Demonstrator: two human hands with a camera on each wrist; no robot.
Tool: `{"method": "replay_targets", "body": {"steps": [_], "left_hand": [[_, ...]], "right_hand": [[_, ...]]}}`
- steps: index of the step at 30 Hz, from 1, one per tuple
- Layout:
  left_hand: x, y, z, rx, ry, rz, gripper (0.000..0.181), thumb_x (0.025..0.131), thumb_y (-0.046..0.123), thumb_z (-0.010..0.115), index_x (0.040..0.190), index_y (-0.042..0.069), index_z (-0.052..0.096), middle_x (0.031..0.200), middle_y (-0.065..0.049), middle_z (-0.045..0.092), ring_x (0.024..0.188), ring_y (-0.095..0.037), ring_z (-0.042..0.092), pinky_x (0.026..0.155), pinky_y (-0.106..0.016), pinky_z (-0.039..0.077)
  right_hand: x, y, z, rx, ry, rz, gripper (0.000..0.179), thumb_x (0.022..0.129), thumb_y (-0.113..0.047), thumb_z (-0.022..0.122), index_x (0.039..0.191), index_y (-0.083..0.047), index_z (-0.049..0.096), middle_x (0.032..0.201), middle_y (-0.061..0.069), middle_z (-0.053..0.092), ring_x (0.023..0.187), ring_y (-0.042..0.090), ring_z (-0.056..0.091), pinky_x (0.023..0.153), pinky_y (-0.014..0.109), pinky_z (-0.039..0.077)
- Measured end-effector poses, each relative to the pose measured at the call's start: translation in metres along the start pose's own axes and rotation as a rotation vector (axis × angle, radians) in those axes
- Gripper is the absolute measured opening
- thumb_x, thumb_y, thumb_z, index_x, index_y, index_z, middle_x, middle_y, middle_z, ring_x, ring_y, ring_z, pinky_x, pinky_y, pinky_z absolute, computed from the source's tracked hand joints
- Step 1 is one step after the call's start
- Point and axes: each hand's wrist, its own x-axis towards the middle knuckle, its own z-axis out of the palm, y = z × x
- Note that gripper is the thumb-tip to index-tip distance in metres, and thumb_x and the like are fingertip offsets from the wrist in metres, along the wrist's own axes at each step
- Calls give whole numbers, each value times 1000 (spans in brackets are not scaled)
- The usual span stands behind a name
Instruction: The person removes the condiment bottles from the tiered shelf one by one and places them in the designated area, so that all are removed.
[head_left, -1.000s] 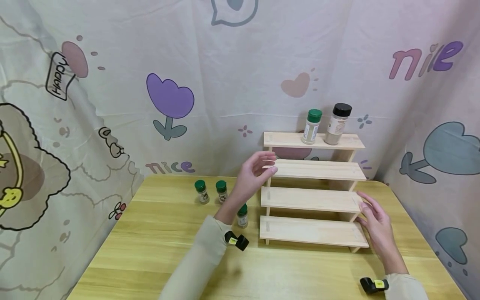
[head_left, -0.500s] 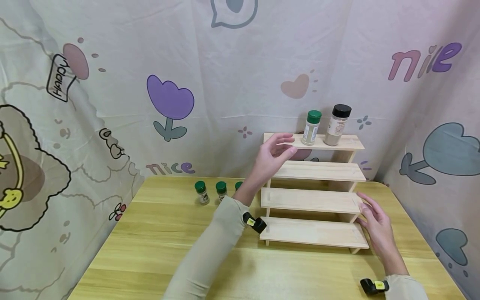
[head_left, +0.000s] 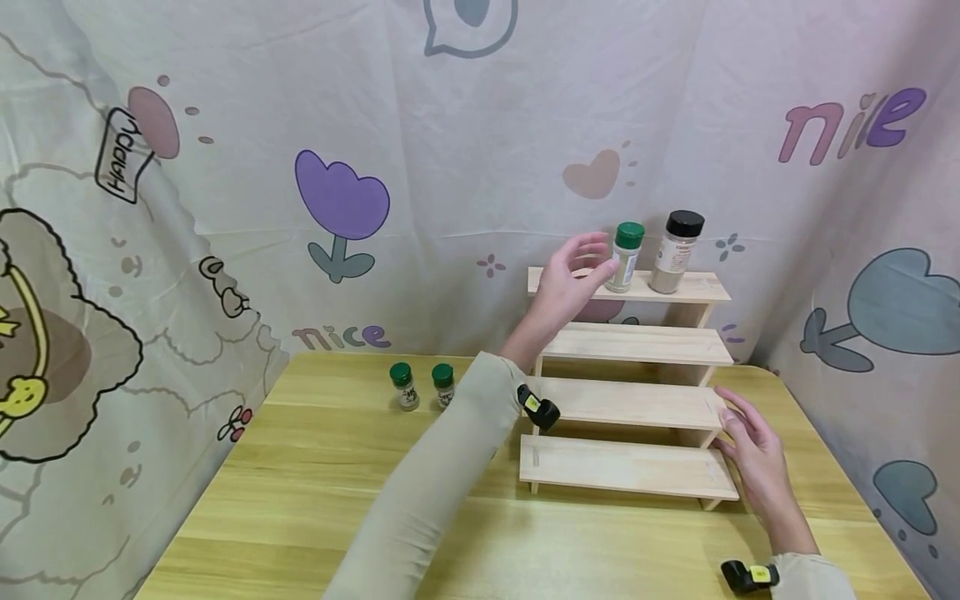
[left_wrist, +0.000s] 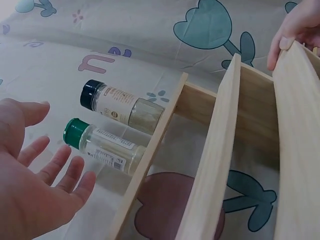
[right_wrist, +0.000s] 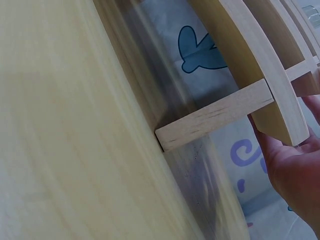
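Observation:
A four-tier wooden shelf rack [head_left: 630, 468] stands on the table. On its top tier are a spice jar with a green cap [head_left: 628, 237] and, right of it, a larger jar with a black cap [head_left: 673, 254]. My left hand [head_left: 567, 287] is just left of the green-capped jar, fingers spread and loosely bent. In the left wrist view a gap shows between that hand [left_wrist: 37, 175] and the green-capped jar [left_wrist: 107, 150]; its palm holds nothing. My right hand [head_left: 759, 462] grips the rack's right end, the thumb on a lower tier's edge [right_wrist: 280, 95].
Two small green-capped jars [head_left: 405, 387] stand on the wooden table [head_left: 300, 500], left of the rack. My left sleeve [head_left: 442, 475] crosses in front of that side. A printed cloth [head_left: 465, 150] hangs behind the table.
My left hand has moved up and right, from beside the second-highest tier to the green-capped jar on top. Its forearm now covers a third small jar on the table. My right hand stays put.

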Motion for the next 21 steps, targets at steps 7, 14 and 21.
{"method": "replay_targets", "body": {"steps": [7, 14, 21], "left_hand": [[23, 2, 15, 27, 16, -45, 48, 95, 24, 76, 140, 15, 60, 131, -2, 65, 119, -19, 62, 93, -23, 52], [44, -1, 21, 79, -7, -88, 55, 94, 27, 77, 144, 16, 57, 133, -4, 65, 121, -22, 62, 94, -25, 52], [56, -9, 23, 46, -23, -134, 55, 95, 28, 77, 144, 14, 57, 128, -6, 67, 113, -17, 62, 94, -26, 50]], "right_hand": [[-1, -3, -4, -1, 16, 2, 45, 109, -12, 50, 153, -4, 46, 128, -11, 63, 111, 0, 63, 82, 18, 57], [0, -5, -3, -7, 16, 1, 45, 108, -14, 52, 152, -3, 46, 127, -11, 64, 111, 1, 63, 83, 19, 57], [1, -3, 1, -35, 11, 11, 47, 109, -16, 51, 153, -3, 45, 129, -11, 62, 112, 1, 62, 84, 19, 56]]}}
